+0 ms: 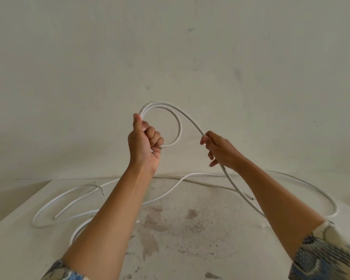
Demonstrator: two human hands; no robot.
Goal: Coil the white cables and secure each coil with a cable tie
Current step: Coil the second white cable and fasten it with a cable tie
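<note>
Two hands are up in front of me, raised above the table and against the pale wall. My left hand is closed in a fist around the white cable, thumb pointing up, with a small round loop standing out of the fist to its right; at the top of the loop two strands run side by side. From there the cable arcs down to my right hand, whose thumb and fingers pinch it loosely (the lower fingers are partly spread and a little blurred). Below that hand the same cable drops toward the table, passes behind my right forearm, and swings in a wide bend near the table's right edge. More white cable lies loose on the tabletop: a long curved run along the far edge beside the wall, and several loops toward the left edge, partly hidden behind my left forearm. I can see cut ends lying on the surface, one near the far left, one further forward on the left and one right of centre. The tabletop is white, stained and chipped in the middle. Patterned blue and cream sleeves show at both bottom corners.
</note>
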